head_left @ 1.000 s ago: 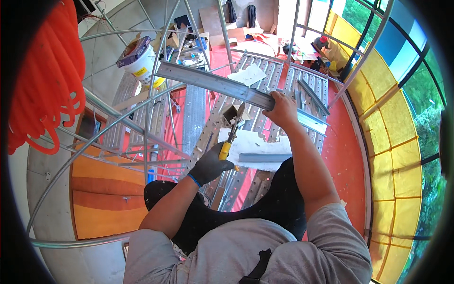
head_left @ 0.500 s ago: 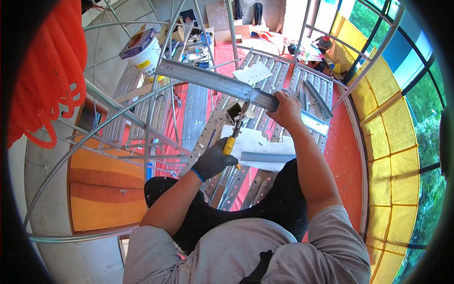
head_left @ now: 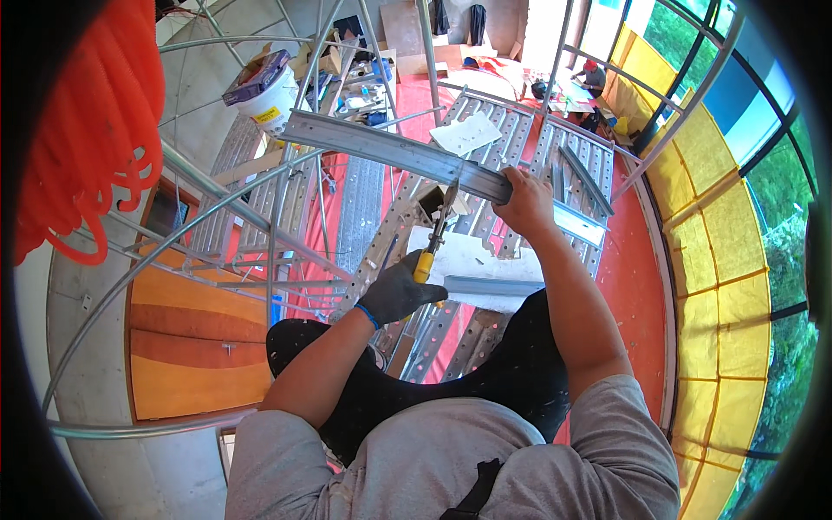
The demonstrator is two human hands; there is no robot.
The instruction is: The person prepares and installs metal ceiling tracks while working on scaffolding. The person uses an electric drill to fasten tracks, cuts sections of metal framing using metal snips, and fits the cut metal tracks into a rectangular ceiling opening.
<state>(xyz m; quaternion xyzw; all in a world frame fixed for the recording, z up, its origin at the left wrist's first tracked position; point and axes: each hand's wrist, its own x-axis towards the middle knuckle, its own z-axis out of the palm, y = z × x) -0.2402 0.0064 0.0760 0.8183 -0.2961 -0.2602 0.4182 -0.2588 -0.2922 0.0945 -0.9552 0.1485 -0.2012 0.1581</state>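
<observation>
While hands [head_left: 397,293] [head_left: 527,203] grip yellow-handled snips [head_left: 438,230] left, metal channel [head_left: 390,154] right, handles [head_left: 423,267] partly hidden, blade [head_left: 450,201] contact unclear

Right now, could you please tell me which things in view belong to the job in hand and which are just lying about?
In use:
yellow-handled snips, in the gloved left hand
metal channel, in the bare right hand

Apparently lying about:
second metal channel
jagged white sheet beneath it
white bucket
</observation>
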